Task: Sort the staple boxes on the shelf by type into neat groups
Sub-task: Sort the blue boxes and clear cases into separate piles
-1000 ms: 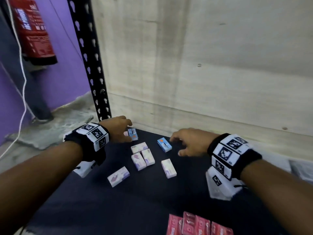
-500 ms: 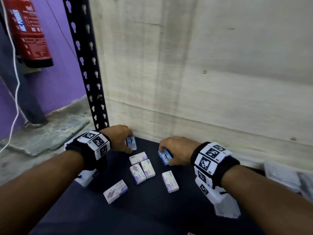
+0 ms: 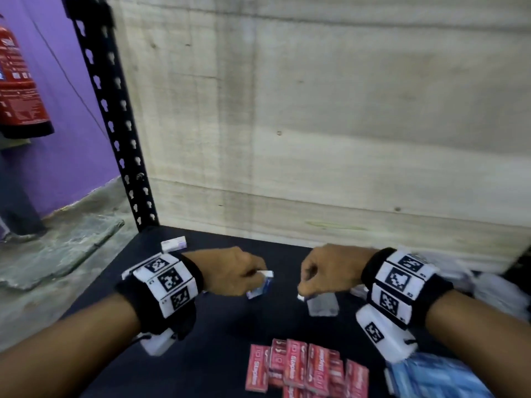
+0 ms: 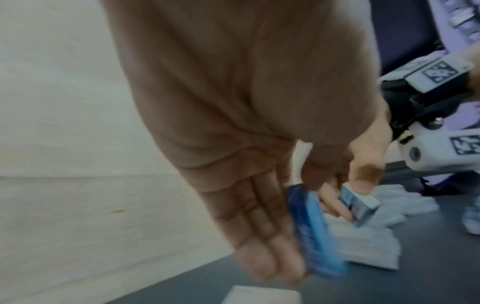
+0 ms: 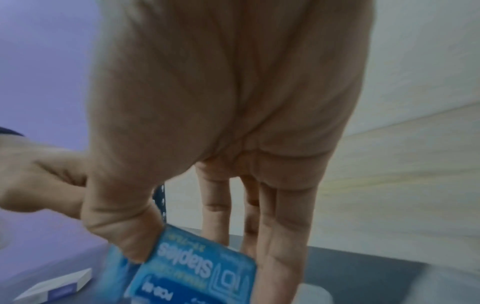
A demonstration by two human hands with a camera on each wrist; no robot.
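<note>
- A blue staple box (image 4: 315,232) sits in the left hand (image 3: 230,271), pinched between thumb and fingers (image 4: 262,246), the grip narrow and closed on the box, held above the dark shelf (image 3: 224,326).
- In the head view that same box shows as a blue-and-white edge poking out below the left hand's knuckles.
- A second blue staple box (image 5: 192,267), its face printed "staples", is held by the right hand (image 3: 330,268): thumb (image 5: 124,232) pressed on 1 face, fingers behind it, grip narrow and closed on the box.
- The 2 hands are near each other over the middle of the shelf, not touching.
- A white-and-purple box (image 3: 173,243) lies at the back left corner of the shelf, close to the black slotted upright (image 3: 115,119).
- A group of red staple boxes (image 3: 304,369) lies packed together at the shelf's front edge, below the hands.
- Blurred pale boxes (image 3: 321,304) lie under and to the right of the right hand; how many, I cannot tell.
- More blue packs (image 3: 436,377) lie at the front right, under the right wrist.
- A pale wooden panel (image 3: 330,124) backs the shelf; a red fire extinguisher (image 3: 20,81) hangs on the purple wall at the left.
</note>
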